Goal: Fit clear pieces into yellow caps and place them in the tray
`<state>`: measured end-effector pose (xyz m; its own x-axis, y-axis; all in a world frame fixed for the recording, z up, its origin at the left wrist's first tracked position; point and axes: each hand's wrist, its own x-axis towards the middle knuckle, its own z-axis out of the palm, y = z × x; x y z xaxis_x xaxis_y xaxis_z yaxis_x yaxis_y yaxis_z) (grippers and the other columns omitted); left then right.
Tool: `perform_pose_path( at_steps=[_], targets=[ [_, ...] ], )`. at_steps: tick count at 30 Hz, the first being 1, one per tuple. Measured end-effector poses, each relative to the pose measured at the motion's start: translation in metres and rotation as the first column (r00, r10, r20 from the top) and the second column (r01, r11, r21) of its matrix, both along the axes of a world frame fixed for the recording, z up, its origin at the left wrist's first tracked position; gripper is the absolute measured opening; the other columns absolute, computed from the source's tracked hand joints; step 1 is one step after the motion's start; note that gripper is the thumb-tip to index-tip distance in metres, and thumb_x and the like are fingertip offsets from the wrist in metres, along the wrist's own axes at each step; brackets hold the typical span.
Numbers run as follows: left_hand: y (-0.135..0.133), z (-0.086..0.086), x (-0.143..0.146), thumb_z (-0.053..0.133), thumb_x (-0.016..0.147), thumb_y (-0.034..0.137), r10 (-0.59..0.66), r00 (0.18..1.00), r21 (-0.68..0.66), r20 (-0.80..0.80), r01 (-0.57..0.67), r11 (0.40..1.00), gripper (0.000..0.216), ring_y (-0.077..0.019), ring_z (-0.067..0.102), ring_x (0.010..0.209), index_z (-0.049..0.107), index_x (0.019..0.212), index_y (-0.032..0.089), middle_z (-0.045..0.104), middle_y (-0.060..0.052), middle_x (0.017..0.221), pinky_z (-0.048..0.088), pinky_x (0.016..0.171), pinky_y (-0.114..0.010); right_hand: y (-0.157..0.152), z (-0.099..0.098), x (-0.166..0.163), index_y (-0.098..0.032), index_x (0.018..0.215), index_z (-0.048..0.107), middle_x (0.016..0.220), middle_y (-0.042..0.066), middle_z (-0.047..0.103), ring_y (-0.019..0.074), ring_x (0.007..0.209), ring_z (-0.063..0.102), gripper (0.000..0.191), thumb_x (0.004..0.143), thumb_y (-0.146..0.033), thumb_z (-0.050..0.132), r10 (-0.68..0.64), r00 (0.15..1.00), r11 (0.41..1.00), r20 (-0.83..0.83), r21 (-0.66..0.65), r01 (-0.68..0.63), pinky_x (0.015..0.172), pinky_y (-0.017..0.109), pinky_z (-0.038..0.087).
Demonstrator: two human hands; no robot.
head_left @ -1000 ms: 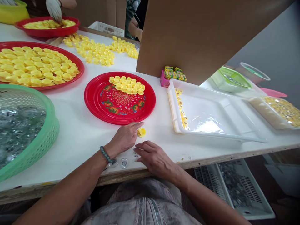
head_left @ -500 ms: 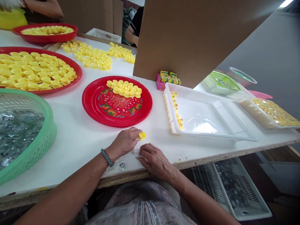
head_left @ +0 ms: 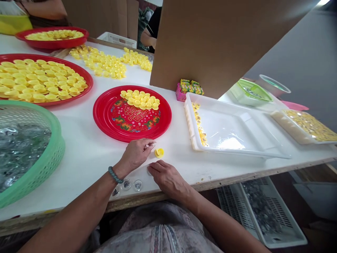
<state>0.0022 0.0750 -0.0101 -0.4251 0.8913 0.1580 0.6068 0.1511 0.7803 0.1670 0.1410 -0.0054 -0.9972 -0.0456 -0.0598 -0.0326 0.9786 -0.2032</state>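
Note:
A small yellow plastic cup-shaped piece (head_left: 159, 153) stands on the white table between my hands and the red tray. My left hand (head_left: 137, 153) is just left of it, thumb and fingers pinched together; a pale bit shows at the fingertips, too small to name. Closer to me, my right hand (head_left: 168, 178) has its fingers closed and bent down at the tabletop. The rim of a small clear plastic piece (head_left: 149, 172) peeks out under these fingertips. Several clear round plastic pieces (head_left: 137, 185) with dark bits inside lie by the table's front edge, below my left wrist.
Ahead lies a red flowered tray (head_left: 105, 126) with yellow pieces. A green basket (head_left: 56, 154) of clear pieces stands left. To the right, a white tray (head_left: 223, 131) has a row of yellow pieces along one side. A cardboard panel (head_left: 205, 45) rises behind; co-workers' arms show beyond.
My left hand has let go of the yellow piece, which now stands on the table, and has drawn back left. My right hand has shifted slightly left.

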Motion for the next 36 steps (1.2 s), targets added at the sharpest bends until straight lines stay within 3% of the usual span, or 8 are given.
perform_pose_path(
  at_steps=[8, 11, 13, 15, 18, 21, 33, 36],
  targets=[
    [-0.001, 0.002, 0.001, 0.051, 0.085, 0.025, -0.028, 1.000, -0.032, -0.007, 0.028, 0.999, 0.023, -0.0174, 0.062, 0.076, 0.068, 0.099, 0.019, 0.070, -0.002, 0.088, 0.043, 0.065, -0.025, -0.003, -0.003, 0.004, -0.015, 0.091, 0.058, 0.091, 0.008, 0.056, 0.0197, 0.086, 0.049, 0.013, 0.090, -0.022, 0.047, -0.107, 0.993, 0.992, -0.048, -0.066, 0.104, 0.078, 0.033, 0.045],
    [-0.002, 0.003, 0.003, 0.053, 0.085, 0.029, -0.017, 0.990, -0.042, 0.141, 0.023, 0.999, 0.024, -0.0174, 0.061, 0.074, 0.069, 0.099, 0.018, 0.070, -0.003, 0.085, 0.044, 0.064, -0.025, 0.000, -0.009, 0.009, -0.017, 0.089, 0.062, 0.089, 0.007, 0.058, 0.0176, 0.085, 0.053, 0.017, 0.091, -0.017, 0.045, -0.258, 0.951, 0.932, -0.169, -0.302, 0.199, 0.077, 0.030, 0.045],
    [-0.002, 0.004, 0.007, 0.054, 0.084, 0.032, -0.046, 0.935, -0.039, 0.353, 0.064, 0.997, 0.026, -0.0164, 0.060, 0.069, 0.068, 0.100, 0.017, 0.069, -0.003, 0.083, 0.045, 0.062, -0.025, 0.004, -0.009, 0.011, -0.019, 0.091, 0.065, 0.089, 0.006, 0.061, 0.0157, 0.083, 0.056, 0.013, 0.089, -0.021, 0.052, -0.499, 0.842, 0.756, -0.208, -0.580, 0.304, 0.074, 0.028, 0.047],
    [-0.001, 0.006, 0.012, 0.056, 0.083, 0.035, -0.110, 0.814, -0.007, 0.570, 0.139, 0.990, 0.028, -0.0151, 0.059, 0.065, 0.068, 0.101, 0.016, 0.069, -0.004, 0.083, 0.046, 0.059, -0.025, 0.007, -0.005, 0.012, -0.020, 0.091, 0.065, 0.083, 0.003, 0.063, 0.0136, 0.073, 0.058, 0.011, 0.084, -0.025, 0.059, -0.714, 0.694, 0.450, -0.097, -0.822, 0.349, 0.067, 0.026, 0.048],
    [0.001, 0.009, 0.022, 0.061, 0.080, 0.034, -0.156, 0.628, 0.061, 0.762, 0.170, 0.984, 0.028, -0.0146, 0.058, 0.065, 0.068, 0.099, 0.014, 0.068, -0.005, 0.080, 0.046, 0.060, -0.024, 0.009, 0.002, 0.009, -0.018, 0.087, 0.063, 0.073, 0.000, 0.063, 0.0127, 0.064, 0.059, 0.014, 0.079, -0.030, 0.065, -0.801, 0.586, 0.040, 0.127, -0.964, 0.264, 0.061, 0.026, 0.049],
    [0.000, 0.011, 0.029, 0.063, 0.080, 0.034, -0.121, 0.536, 0.085, 0.836, 0.091, 0.992, 0.026, -0.0144, 0.057, 0.068, 0.070, 0.094, 0.013, 0.067, -0.006, 0.078, 0.045, 0.063, -0.024, 0.008, 0.001, 0.003, -0.016, 0.082, 0.063, 0.068, 0.000, 0.063, 0.0119, 0.063, 0.060, 0.016, 0.077, -0.031, 0.068, -0.816, 0.543, -0.139, 0.197, -0.979, 0.147, 0.062, 0.025, 0.049],
    [-0.001, 0.010, 0.032, 0.072, 0.071, 0.037, 0.023, 0.638, 0.002, 0.770, -0.038, 0.999, 0.026, -0.0133, 0.050, 0.062, 0.069, 0.081, 0.014, 0.062, -0.002, 0.066, 0.041, 0.059, -0.025, 0.007, -0.003, -0.009, -0.016, 0.080, 0.062, 0.070, 0.001, 0.065, 0.0105, 0.064, 0.058, 0.015, 0.077, -0.029, 0.069, -0.837, 0.481, -0.289, 0.260, -0.957, 0.014, 0.064, 0.025, 0.046],
    [0.000, 0.009, 0.034, 0.070, 0.072, 0.037, 0.037, 0.637, 0.001, 0.770, -0.060, 0.998, 0.025, -0.0132, 0.050, 0.062, 0.069, 0.081, 0.014, 0.063, -0.003, 0.068, 0.042, 0.059, -0.025, 0.006, -0.006, -0.010, -0.016, 0.080, 0.063, 0.071, 0.001, 0.063, 0.0098, 0.065, 0.055, 0.014, 0.077, -0.028, 0.069, -0.832, 0.491, -0.284, 0.259, -0.958, 0.024, 0.065, 0.024, 0.044]
  ],
)
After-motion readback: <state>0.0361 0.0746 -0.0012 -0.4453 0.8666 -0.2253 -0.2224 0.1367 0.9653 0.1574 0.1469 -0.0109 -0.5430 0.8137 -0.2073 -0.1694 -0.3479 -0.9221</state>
